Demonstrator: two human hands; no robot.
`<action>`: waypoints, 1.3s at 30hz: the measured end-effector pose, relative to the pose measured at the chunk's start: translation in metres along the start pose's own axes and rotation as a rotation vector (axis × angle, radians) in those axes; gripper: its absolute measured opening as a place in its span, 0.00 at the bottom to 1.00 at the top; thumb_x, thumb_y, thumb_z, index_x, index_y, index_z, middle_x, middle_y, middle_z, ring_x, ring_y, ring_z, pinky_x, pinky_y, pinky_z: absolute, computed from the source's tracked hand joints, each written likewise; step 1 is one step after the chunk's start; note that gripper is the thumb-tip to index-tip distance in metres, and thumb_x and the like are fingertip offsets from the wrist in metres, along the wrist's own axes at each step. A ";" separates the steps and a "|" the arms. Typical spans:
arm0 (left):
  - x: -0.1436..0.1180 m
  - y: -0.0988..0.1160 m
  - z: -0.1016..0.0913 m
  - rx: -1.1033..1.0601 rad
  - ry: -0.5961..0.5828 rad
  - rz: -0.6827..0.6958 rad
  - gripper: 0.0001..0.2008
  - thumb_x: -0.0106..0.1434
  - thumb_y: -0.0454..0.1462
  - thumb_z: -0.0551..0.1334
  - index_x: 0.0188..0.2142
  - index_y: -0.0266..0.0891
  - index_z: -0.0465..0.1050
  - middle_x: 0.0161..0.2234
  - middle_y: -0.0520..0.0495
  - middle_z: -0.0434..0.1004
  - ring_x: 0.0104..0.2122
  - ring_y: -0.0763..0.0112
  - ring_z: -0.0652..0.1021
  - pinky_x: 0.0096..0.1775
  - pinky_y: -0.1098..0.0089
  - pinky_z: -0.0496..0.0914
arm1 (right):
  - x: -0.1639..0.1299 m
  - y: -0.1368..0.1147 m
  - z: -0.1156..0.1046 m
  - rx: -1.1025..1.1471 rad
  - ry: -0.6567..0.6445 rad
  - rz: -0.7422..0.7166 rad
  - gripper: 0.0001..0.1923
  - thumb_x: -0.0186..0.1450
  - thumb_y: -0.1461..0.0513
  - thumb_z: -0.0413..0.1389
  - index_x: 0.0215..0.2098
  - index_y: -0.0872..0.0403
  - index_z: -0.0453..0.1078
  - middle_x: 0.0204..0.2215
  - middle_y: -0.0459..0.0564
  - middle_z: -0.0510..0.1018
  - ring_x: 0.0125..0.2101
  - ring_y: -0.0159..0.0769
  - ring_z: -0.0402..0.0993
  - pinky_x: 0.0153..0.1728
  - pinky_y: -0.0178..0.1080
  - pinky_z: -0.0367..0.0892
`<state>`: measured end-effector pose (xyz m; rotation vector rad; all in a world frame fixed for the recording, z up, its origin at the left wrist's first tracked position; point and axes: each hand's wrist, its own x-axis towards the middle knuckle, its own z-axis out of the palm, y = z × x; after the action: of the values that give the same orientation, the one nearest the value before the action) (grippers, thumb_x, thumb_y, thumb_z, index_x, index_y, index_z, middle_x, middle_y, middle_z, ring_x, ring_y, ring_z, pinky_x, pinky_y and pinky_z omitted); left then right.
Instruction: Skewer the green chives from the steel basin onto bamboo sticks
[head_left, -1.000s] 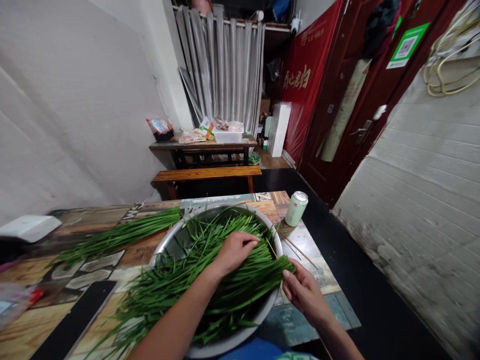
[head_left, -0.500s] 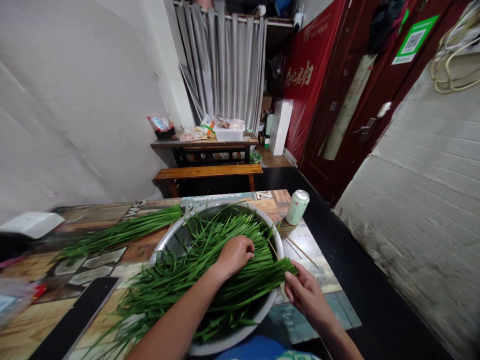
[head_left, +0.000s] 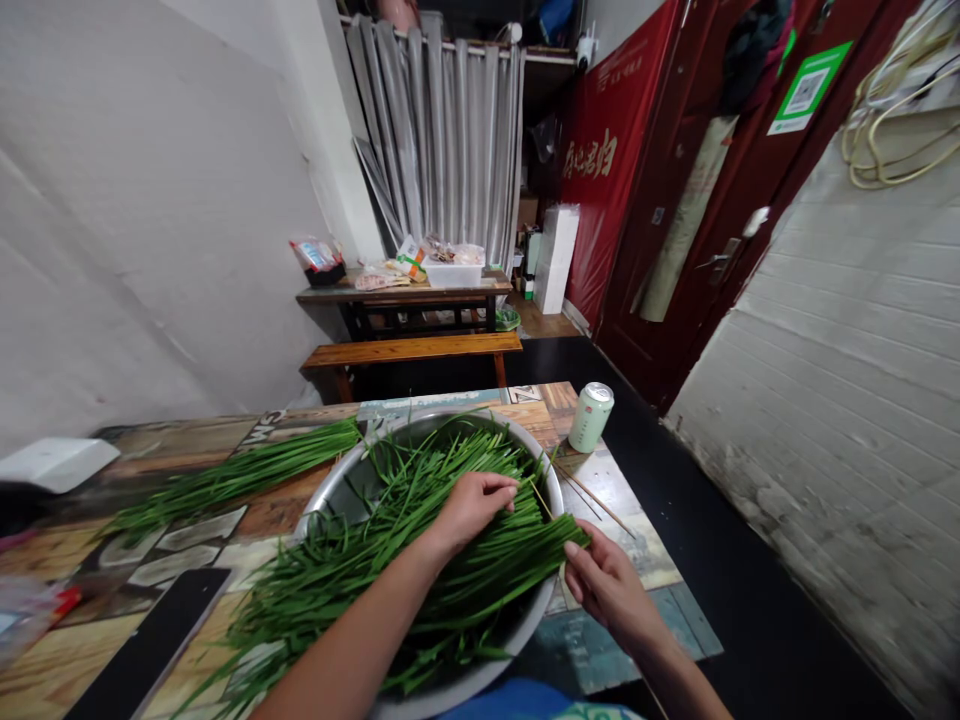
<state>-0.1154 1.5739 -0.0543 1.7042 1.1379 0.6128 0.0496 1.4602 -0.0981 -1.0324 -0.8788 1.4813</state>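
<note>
In the bowl (head_left: 341, 487), a metal basin on the table (head_left: 592, 640), lies a heap of chives (head_left: 420, 540), their tips spilling over the bowl's near-left rim. The left hand (head_left: 469, 505) rests on the chives at the bowl's right half, fingers curled and pinching a few stalks. The right hand (head_left: 611, 590) is just outside the bowl's right rim, thumb and fingertips touching the cut ends of the chives that project over that rim; whether it grips them cannot be told. A second bundle (head_left: 232, 475) of chives lies on the table to the left of the bowl, apart from it. A can (head_left: 591, 417) stands upright beyond the bowl's right rim, near the table edge. Thin skewers (head_left: 592, 495) lie between the can and the bowl.
</note>
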 end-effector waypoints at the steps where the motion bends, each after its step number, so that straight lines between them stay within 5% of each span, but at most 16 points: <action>1: 0.000 0.000 0.000 0.005 0.016 0.005 0.18 0.53 0.43 0.58 0.36 0.32 0.76 0.24 0.46 0.77 0.24 0.71 0.71 0.28 0.73 0.64 | 0.000 0.000 0.000 -0.002 0.001 0.002 0.25 0.58 0.50 0.55 0.45 0.57 0.57 0.09 0.34 0.62 0.07 0.18 0.42 0.08 0.26 0.37; 39: 0.000 -0.004 0.009 0.035 0.116 0.086 0.15 0.54 0.38 0.58 0.39 0.35 0.77 0.32 0.45 0.80 0.35 0.65 0.77 0.41 0.68 0.68 | 0.004 0.005 0.002 0.043 0.001 -0.032 0.21 0.59 0.53 0.55 0.43 0.57 0.59 0.09 0.33 0.59 0.10 0.19 0.45 0.10 0.25 0.38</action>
<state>-0.1102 1.5708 -0.0618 1.7741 1.1666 0.7570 0.0458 1.4635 -0.1023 -0.9830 -0.8555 1.4666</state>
